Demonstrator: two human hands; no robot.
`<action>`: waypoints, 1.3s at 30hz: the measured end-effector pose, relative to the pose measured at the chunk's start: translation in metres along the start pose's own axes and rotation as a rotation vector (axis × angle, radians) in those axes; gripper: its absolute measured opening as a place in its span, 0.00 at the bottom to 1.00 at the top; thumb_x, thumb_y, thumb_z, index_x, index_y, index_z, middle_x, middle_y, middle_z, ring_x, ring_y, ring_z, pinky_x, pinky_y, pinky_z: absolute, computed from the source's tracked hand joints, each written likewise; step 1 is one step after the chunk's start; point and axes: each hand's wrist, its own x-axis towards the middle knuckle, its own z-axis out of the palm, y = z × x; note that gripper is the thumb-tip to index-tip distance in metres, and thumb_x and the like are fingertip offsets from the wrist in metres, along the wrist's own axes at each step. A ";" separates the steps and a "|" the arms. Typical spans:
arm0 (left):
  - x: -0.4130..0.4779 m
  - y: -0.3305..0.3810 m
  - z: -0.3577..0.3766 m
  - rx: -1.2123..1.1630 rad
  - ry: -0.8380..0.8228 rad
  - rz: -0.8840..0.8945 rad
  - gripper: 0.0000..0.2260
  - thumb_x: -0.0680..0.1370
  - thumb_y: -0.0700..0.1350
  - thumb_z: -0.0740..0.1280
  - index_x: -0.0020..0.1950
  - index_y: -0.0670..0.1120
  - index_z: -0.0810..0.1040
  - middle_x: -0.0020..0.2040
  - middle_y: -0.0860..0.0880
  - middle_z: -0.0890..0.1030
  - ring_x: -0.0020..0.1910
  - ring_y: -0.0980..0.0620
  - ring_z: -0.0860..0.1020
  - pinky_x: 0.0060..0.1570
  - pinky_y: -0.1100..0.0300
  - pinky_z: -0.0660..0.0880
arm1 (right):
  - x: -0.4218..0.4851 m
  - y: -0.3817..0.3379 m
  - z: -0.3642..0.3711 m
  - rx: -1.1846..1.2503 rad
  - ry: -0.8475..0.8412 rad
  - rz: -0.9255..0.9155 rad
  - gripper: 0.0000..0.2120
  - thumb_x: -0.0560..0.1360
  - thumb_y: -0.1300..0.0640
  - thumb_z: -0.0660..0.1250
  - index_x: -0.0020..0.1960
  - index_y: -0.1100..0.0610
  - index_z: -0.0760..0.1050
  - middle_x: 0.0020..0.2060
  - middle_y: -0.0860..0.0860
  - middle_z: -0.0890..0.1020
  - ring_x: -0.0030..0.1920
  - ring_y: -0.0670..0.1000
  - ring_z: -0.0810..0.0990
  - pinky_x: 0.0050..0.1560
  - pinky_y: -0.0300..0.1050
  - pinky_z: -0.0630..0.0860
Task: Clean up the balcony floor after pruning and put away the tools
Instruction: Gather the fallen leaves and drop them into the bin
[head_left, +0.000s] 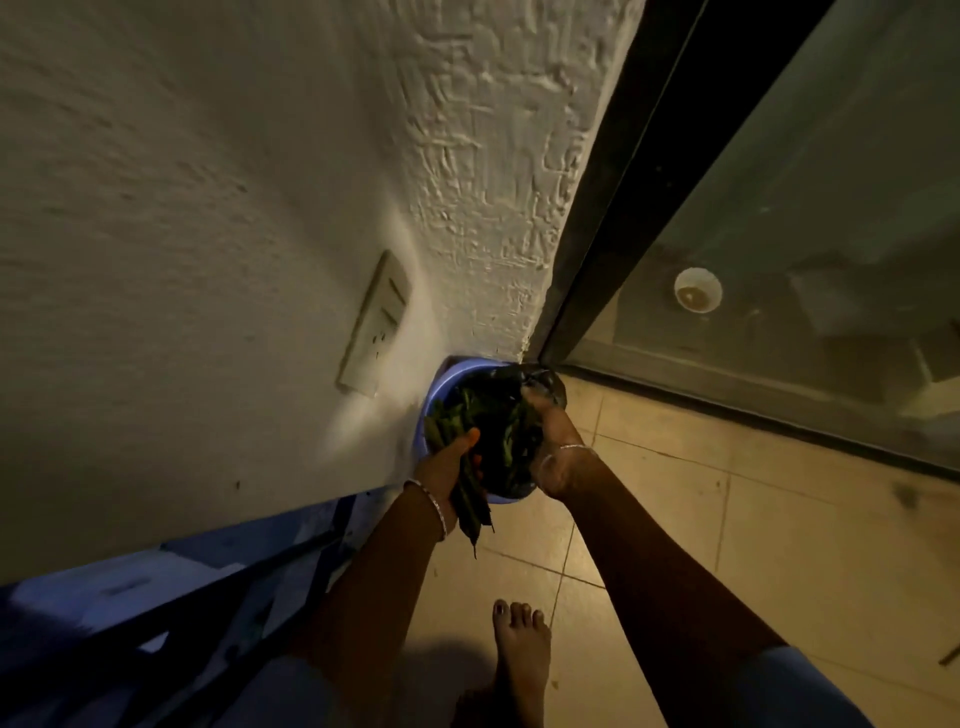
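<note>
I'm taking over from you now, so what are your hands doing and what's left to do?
Left hand holds a bunch of green cuttings over the blue bin in the corner by the glass door.
Right hand is at the edge of the black bag; its grip is unclear.
Done: cuttings already lie in the bag.
Left: drop this bunch in, check the floor, put tools away; none are in view.

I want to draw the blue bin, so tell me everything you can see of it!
The bin is round, blue and looks plastic. It stands on the tiled floor in the corner, against the white wall. A black bag lines it, with green leaves inside. The left hand grips more leaves over its rim; the right hand is at the bag's edge.
</note>
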 end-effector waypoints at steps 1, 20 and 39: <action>0.009 0.003 -0.001 0.020 -0.005 0.010 0.25 0.70 0.49 0.76 0.65 0.45 0.77 0.55 0.40 0.83 0.54 0.42 0.80 0.55 0.45 0.78 | 0.006 0.000 -0.002 0.004 -0.025 0.012 0.29 0.67 0.42 0.75 0.63 0.55 0.79 0.57 0.58 0.83 0.59 0.60 0.79 0.61 0.57 0.74; -0.078 -0.023 0.018 -0.068 0.134 0.050 0.19 0.83 0.47 0.57 0.72 0.42 0.69 0.55 0.42 0.79 0.53 0.45 0.79 0.51 0.55 0.76 | -0.065 0.045 -0.130 0.284 0.111 0.013 0.13 0.79 0.50 0.64 0.58 0.56 0.79 0.59 0.54 0.82 0.59 0.55 0.79 0.61 0.52 0.74; -0.436 -0.062 0.106 0.210 -0.174 0.199 0.07 0.80 0.43 0.63 0.49 0.42 0.79 0.42 0.45 0.80 0.43 0.48 0.78 0.46 0.54 0.77 | -0.471 0.069 -0.158 0.368 0.133 -0.583 0.11 0.79 0.56 0.63 0.58 0.58 0.81 0.45 0.54 0.84 0.43 0.52 0.82 0.47 0.47 0.77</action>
